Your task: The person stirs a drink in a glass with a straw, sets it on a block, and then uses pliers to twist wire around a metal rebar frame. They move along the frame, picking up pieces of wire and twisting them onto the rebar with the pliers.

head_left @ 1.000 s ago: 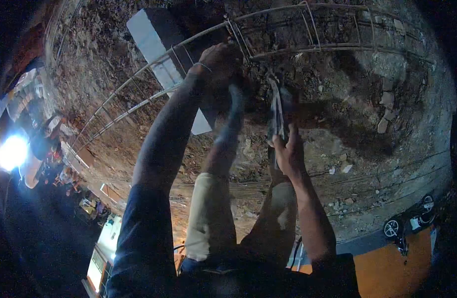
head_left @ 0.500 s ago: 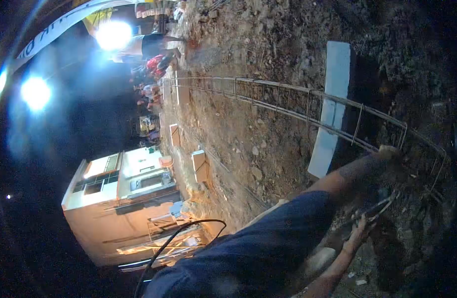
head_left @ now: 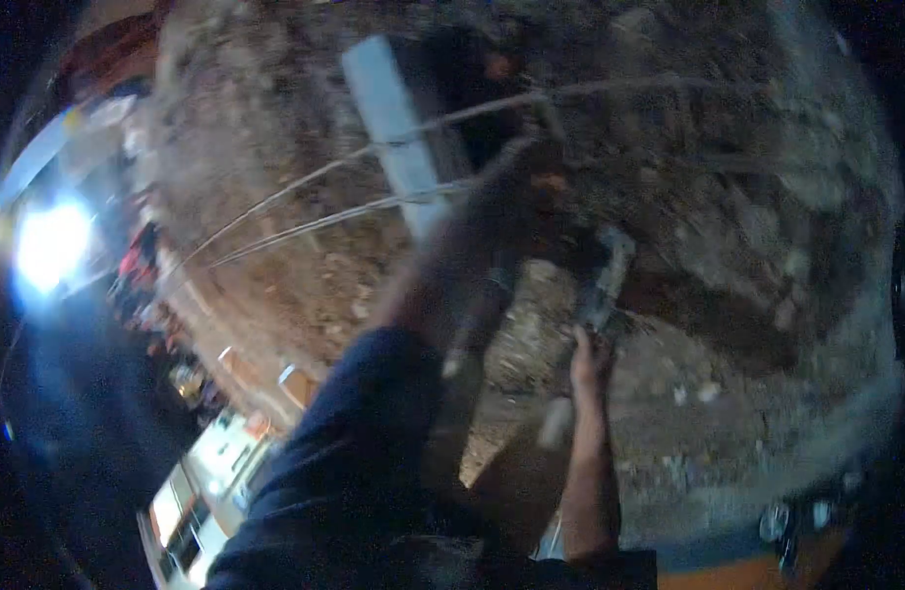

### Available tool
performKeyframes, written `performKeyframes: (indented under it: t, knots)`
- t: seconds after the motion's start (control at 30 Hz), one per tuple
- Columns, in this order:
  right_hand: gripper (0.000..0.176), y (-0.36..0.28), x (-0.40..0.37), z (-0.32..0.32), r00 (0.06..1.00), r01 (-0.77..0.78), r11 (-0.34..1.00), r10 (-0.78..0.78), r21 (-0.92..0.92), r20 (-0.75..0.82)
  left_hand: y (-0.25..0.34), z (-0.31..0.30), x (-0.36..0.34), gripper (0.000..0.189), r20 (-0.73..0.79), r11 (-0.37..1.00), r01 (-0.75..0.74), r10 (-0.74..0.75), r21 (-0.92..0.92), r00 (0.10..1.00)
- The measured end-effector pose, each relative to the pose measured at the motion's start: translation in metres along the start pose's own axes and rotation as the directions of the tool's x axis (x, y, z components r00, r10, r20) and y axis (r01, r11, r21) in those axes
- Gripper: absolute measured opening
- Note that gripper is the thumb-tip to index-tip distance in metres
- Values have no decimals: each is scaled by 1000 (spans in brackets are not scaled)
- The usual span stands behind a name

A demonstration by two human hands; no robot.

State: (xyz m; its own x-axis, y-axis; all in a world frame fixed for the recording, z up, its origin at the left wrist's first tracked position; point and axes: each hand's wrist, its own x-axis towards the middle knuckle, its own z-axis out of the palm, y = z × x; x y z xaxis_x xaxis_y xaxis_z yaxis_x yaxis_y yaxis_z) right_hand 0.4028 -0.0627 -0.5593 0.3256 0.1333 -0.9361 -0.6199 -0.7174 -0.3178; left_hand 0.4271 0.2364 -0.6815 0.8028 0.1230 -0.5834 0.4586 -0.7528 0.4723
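A long steel rebar cage [head_left: 315,179] runs through the upper half of the view, over a pale block [head_left: 383,93]. My left arm, in a dark blue sleeve, reaches up to it, and my left hand [head_left: 539,157] looks closed on the bars, smeared by motion and in shadow. Lower and to the right, my right hand [head_left: 592,359] is wrapped round a blurred metal tool that looks like pliers [head_left: 606,280]. The tool points away from me over the dirt, apart from the cage.
Rough dirt and stones [head_left: 688,393] spread all round. Smaller blocks [head_left: 293,383] stand farther off at left, near a lit building [head_left: 211,462]. A bright lamp [head_left: 54,241] glares at far left, with blurred people [head_left: 143,265] close by.
My view has swung and tilted, so the cage, block and building sit farther left. My left hand stays at the cage; my right hand still holds the pliers.
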Motion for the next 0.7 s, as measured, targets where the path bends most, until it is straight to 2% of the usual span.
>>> performKeyframes:
  t: [0.03,0.1,0.17,0.2,0.27,0.3,0.4,0.43,0.5,0.6,0.67,0.7]
  knots:
    - [52,-20,-13,-2,998,53,994,-55,-93,-16,5,-3,9,30,18,999,30,-30,14,999]
    - [56,-14,-13,-4,997,-31,984,19,-173,-69,19,-11,16,30,26,995,87,-88,44,996]
    - [63,9,-6,11,986,52,987,-75,-151,-149,32,-14,14,31,-4,986,154,-155,65,988]
    - [63,12,-5,10,987,40,988,-62,-147,-148,42,-14,11,31,-31,978,196,-194,74,981]
    - [66,1,-7,8,983,177,983,-178,-41,-40,64,-8,6,31,-115,951,297,-286,86,951]
    - [66,3,-6,11,984,172,984,-173,-38,-45,76,-6,5,31,-168,932,349,-330,97,929]
    - [65,18,-3,24,947,229,923,-285,-308,-150,100,14,-2,31,-300,872,478,-431,106,851]
    - [65,24,1,27,936,233,902,-310,-365,-169,102,16,-6,31,-315,866,490,-440,100,841]
    - [68,38,12,31,913,372,881,-404,-293,-56,95,16,-17,31,-318,878,472,-427,77,846]
    - [57,-14,-1,29,827,444,781,-546,-439,-135,74,-3,-39,31,-295,926,376,-354,20,888]
    - [51,-22,5,21,887,462,851,-441,-249,138,60,-21,-54,31,-282,951,308,-302,-27,910]
    - [49,-26,5,20,887,452,867,-412,-210,209,53,-28,-58,31,-248,954,295,-298,-50,922]
